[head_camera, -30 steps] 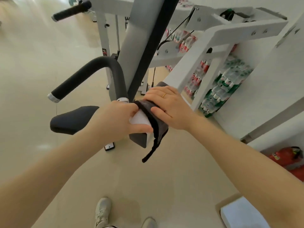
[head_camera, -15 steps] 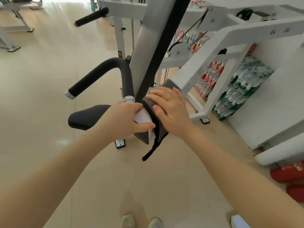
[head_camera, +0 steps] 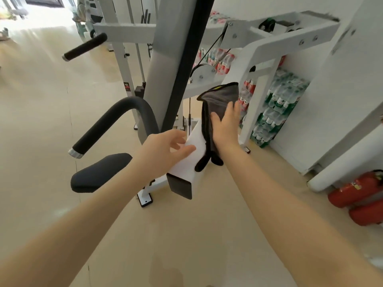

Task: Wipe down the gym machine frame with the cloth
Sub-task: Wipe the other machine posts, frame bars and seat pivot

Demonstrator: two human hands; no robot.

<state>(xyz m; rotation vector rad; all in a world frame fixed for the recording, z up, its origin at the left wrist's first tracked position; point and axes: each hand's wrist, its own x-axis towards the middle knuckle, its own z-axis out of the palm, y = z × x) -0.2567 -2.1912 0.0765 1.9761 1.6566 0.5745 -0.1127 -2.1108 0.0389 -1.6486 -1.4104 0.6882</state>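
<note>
The wiping appears to be underway on a white frame beam (head_camera: 187,162) of the gym machine. The left hand (head_camera: 165,150) rests on the beam's near end, fingers loosely spread, holding nothing. Just beyond, the right hand (head_camera: 224,125) presses the dark cloth (head_camera: 219,100) flat-fingered against the beam. The next move probably calls for sliding the cloth farther up, keeping pressure.

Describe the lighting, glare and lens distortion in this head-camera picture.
Head view: daylight blows out the top-left floor to white glare; the wide lens bows the frame and wall edges; the cloth and both hands stay fairly sharp, the corners soft.
</note>
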